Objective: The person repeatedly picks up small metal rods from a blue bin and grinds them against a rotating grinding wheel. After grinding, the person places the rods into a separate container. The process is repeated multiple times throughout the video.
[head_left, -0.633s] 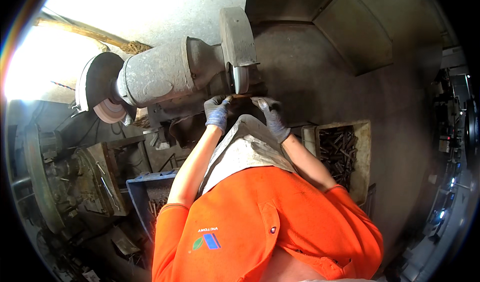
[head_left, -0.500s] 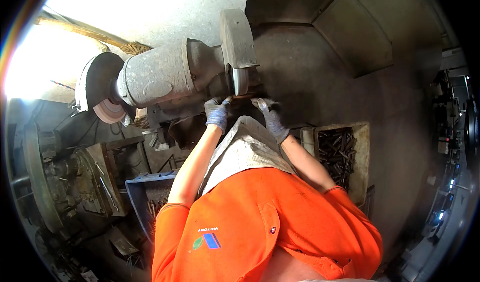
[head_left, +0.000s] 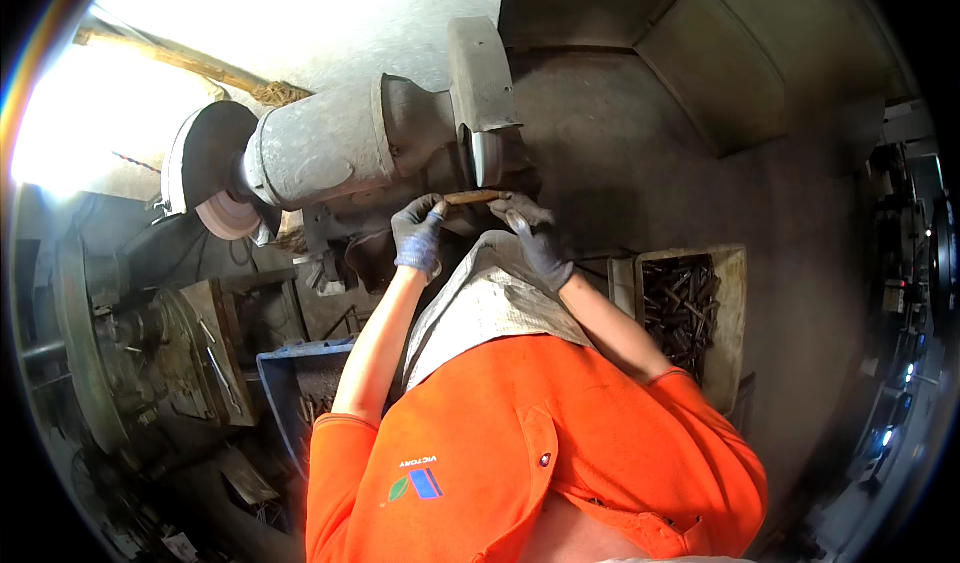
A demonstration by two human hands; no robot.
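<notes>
A short, brownish metal bar point(head_left: 472, 197) lies crosswise between my gloved hands, just below the right grinding wheel point(head_left: 487, 158) of a grey bench grinder point(head_left: 325, 143). My left hand point(head_left: 418, 231), in a grey-blue glove, pinches the bar's left end. At the other end, my right hand point(head_left: 532, 228) is closed on the bar, its fingers partly smeared. Whether the bar touches the wheel cannot be made out. A pale apron point(head_left: 490, 298) covers my lap below the hands.
The grinder's other wheel point(head_left: 228, 215) sits at the left under a round guard. A pale bin point(head_left: 730, 313) of dark metal pieces stands at my right, a blue crate point(head_left: 280, 383) at my left. Farther left is a greasy machine point(head_left: 175, 353). Large panels point(head_left: 715, 58) stand at the far right.
My left hand has shifted slightly left and turned, and more of the bar shows. My right hand has moved a little left and down. The whole view has shifted slightly.
</notes>
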